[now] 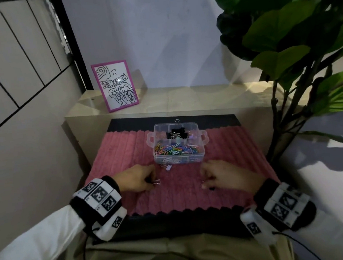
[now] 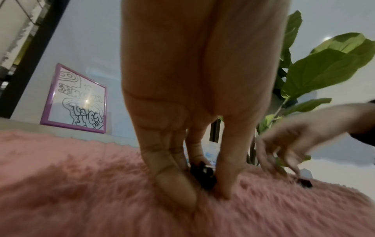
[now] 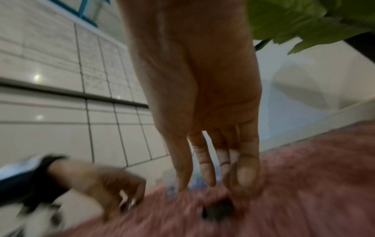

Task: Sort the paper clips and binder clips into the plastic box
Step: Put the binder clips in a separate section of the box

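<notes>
Head view: plastic box (image 1: 178, 148) sits on pink mat (image 1: 127, 154); coloured paper clips (image 1: 177, 150) in its near compartment, black binder clips (image 1: 176, 134) in the far one. Small pale clip (image 1: 168, 167) lies just before the box. Left hand (image 1: 138, 179) and right hand (image 1: 225, 176) both low on the mat.

Left wrist view: left fingers (image 2: 172, 178) clamped on a black binder clip (image 2: 204, 176) at the mat.

Right wrist view: blurred; right fingers (image 3: 202, 162) hang straight, apart, above a dark clip (image 3: 219, 210) lying on the mat
</notes>
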Available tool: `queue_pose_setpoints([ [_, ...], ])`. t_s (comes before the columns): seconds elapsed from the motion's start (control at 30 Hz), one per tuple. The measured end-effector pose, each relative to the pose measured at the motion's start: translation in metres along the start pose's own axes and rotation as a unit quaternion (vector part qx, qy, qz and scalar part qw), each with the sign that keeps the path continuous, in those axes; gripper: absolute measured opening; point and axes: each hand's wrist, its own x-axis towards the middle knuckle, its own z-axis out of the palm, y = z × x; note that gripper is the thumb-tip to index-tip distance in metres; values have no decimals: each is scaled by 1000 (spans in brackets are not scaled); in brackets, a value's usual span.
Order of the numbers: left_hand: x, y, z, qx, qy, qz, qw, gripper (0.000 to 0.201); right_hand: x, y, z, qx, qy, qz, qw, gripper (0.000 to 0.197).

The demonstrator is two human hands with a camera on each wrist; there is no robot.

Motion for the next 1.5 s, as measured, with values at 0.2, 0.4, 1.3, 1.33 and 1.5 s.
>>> queue_pose_setpoints([
  [0.2, 5, 11, -9, -89, 51, -21, 995, 21, 6, 0, 21, -13, -4, -1, 1000, 26],
  [0.4, 28, 44, 5, 93, 115, -66, 987, 39, 2, 8, 23, 52, 11, -22, 998, 31],
  [1.3, 11, 2, -12, -458, -3, -82, 885, 30, -19, 20, 4, 826, 65, 146, 541, 19],
  [1.33, -2, -6, -13, -519, 11, -76, 851, 32, -13, 20, -6, 818, 69, 139, 554, 17],
  [1.5, -68, -38, -5, -623, 97, -74, 773, 46, 46, 19, -68, 704, 96, 89, 698, 20],
])
